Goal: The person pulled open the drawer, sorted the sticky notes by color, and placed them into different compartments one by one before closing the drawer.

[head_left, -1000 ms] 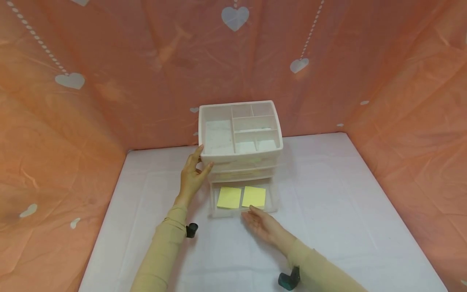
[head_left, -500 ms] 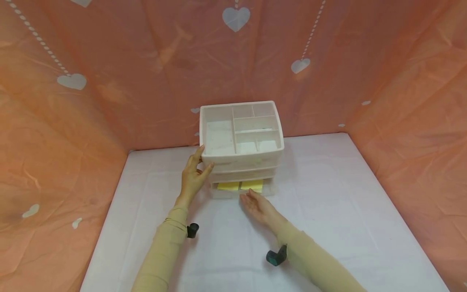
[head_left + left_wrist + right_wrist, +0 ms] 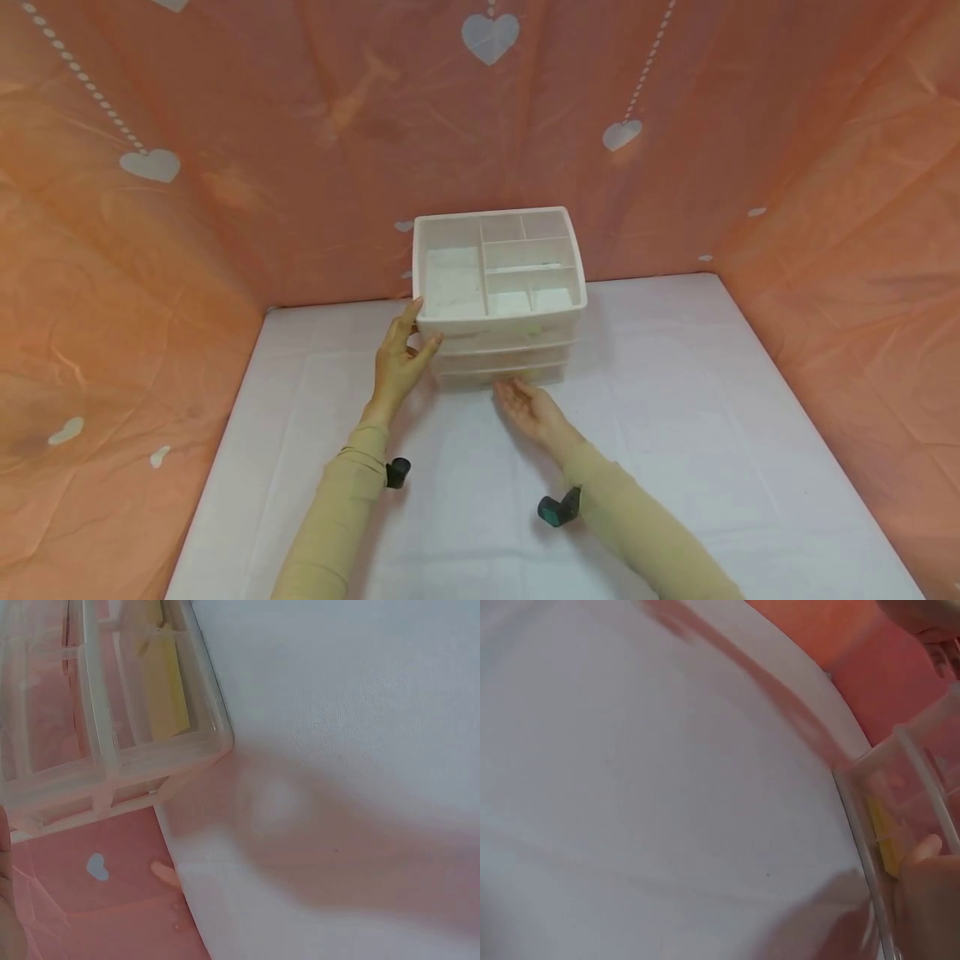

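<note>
A white plastic drawer organizer (image 3: 498, 333) stands at the back of the table, with a compartmented tray on top. At its front left corner my left hand (image 3: 396, 362) holds on, thumb on the front and fingers along the side. Fingertips of my right hand (image 3: 531, 410) press the front of the bottom drawer (image 3: 467, 381), which sits in line with the drawers above. Through the clear plastic, yellow sticky notes (image 3: 169, 682) show inside in the left wrist view. In the right wrist view, my right thumb rests against the drawer front near the yellow notes (image 3: 887, 836).
White cloth (image 3: 675, 433) covers the table. An orange curtain (image 3: 315, 167) with white hearts hangs behind and at both sides, close to the organizer's back. A black wrist camera (image 3: 558, 507) sits on the right forearm, another black camera (image 3: 397, 472) on the left.
The bottom drawer has slid back into the organizer, pushed by my right hand, which moved away from me. The yellow notes went in with it. My left hand stays at the corner.
</note>
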{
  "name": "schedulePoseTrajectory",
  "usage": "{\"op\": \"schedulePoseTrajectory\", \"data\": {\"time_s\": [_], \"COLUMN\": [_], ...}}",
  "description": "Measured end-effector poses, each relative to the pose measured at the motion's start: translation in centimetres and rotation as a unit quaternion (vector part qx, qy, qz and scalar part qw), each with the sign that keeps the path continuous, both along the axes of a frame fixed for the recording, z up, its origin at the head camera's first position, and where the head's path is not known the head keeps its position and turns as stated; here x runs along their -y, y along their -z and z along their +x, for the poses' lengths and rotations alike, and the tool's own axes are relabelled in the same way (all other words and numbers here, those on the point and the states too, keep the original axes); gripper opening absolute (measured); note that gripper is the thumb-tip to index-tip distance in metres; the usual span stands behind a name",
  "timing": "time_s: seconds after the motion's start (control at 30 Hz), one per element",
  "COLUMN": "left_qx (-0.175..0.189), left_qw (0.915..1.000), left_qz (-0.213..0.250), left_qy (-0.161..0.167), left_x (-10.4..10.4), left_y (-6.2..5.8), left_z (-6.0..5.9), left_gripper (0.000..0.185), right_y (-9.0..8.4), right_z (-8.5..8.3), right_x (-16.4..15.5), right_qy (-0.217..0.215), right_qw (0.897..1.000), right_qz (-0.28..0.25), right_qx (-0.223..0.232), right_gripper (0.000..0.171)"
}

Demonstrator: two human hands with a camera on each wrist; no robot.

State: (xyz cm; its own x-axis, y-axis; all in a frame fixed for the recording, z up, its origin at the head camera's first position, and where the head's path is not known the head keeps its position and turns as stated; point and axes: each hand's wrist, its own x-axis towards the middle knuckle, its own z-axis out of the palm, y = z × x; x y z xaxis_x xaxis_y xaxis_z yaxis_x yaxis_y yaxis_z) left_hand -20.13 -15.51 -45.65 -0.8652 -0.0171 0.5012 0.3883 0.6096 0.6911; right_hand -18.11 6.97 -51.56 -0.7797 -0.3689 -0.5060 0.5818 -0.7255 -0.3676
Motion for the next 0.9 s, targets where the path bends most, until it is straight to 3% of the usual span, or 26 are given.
{"op": "schedulePoseTrajectory", "data": {"time_s": [0.13, 0.3, 0.53, 0.67, 0.73, 0.8, 0.83, 0.87, 0.9], "left_qx": [-0.005, -0.001, 0.054, 0.07, 0.077, 0.07, 0.063, 0.048, 0.033], "left_qw": [1.0, 1.0, 0.9982, 0.9961, 0.9959, 0.9966, 0.996, 0.9946, 0.9924], "left_qz": [-0.004, -0.001, 0.019, 0.036, 0.022, -0.03, -0.061, -0.091, -0.118], "left_qy": [-0.002, 0.001, 0.021, 0.04, 0.042, 0.03, 0.02, 0.007, -0.006], "left_x": [-0.1, -0.2, 0.2, 0.7, 1.0, 1.2, 1.3, 1.4, 1.5], "left_y": [0.2, 0.2, -0.5, -1.2, -1.6, -2.0, -2.1, -2.3, -2.4], "left_z": [-0.1, -0.3, -0.2, 0.0, 0.2, 0.5, 0.7, 0.9, 1.2], "left_gripper": [0.062, 0.063, 0.073, 0.076, 0.074, 0.07, 0.069, 0.068, 0.066], "right_y": [0.2, 0.2, -2.5, -5.0, -6.3, -7.4, -8.0, -8.6, -9.2], "right_z": [-0.1, -0.1, -0.6, -0.8, -0.7, -0.5, -0.3, 0.0, 0.3], "right_x": [0.1, -0.5, -3.0, -5.1, -6.4, -7.6, -8.1, -8.7, -9.2], "right_qy": [-0.004, -0.04, -0.086, -0.122, -0.138, -0.135, -0.121, -0.102, -0.08], "right_qw": [1.0, 0.998, 0.993, 0.982, 0.969, 0.941, 0.919, 0.89, 0.854], "right_qz": [0.018, 0.049, 0.077, 0.112, 0.144, 0.221, 0.272, 0.328, 0.386], "right_qx": [-0.008, -0.026, -0.02, -0.09, -0.147, -0.218, -0.258, -0.3, -0.339], "right_gripper": [0.032, 0.053, 0.048, 0.032, 0.025, 0.029, 0.032, 0.034, 0.035]}}
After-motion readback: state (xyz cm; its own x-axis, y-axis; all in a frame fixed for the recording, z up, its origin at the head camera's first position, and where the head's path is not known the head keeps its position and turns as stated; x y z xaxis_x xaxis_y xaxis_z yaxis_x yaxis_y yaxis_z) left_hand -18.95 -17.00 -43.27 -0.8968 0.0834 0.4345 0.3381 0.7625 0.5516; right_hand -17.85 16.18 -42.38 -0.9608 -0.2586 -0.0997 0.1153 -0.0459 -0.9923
